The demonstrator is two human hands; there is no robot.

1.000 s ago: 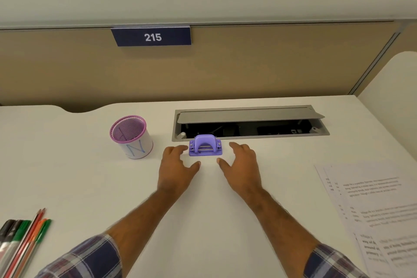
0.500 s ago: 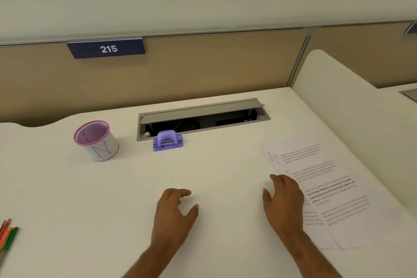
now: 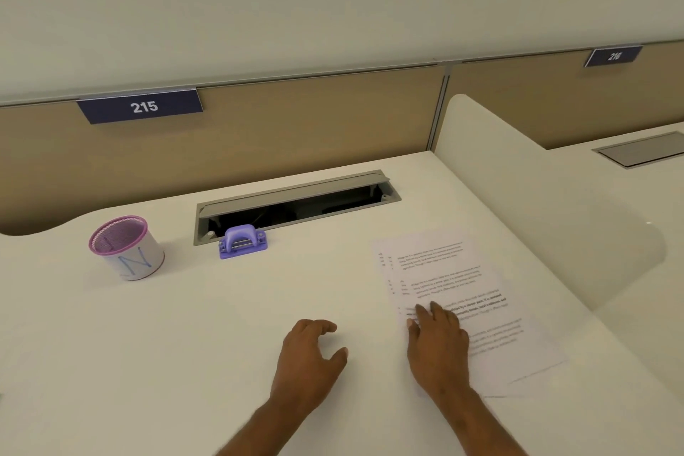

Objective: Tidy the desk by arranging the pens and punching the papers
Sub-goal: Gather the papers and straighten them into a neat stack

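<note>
Resting palm down on the left edge of the papers (image 3: 455,292), the right hand (image 3: 438,342) had its fingers (image 3: 422,309) spread flat over the printed lines, its grip open and closed on nothing. The sheets lay in a loose, slightly fanned stack on the right side of the white counter (image 3: 185,344), their text side up, near the low divider (image 3: 536,196) that bordered that side.

The left hand (image 3: 309,355) hovered or rested just above the bare counter, apart from the papers and to their left; its fingers were loosely curled and the thumb stood out to the right, so its grip was open and empty. Whether it touched the surface could not be told.

Farther back, the purple hole punch (image 3: 242,241) sat upright at the front lip of the open cable tray (image 3: 296,202), well apart from both hands. To its left stood the pen cup (image 3: 126,248), a white cylinder with a pink mesh rim and a blue letter drawn on its side. No pens showed clearly. A dark label reading 215 (image 3: 142,107) hung on the back panel.
</note>
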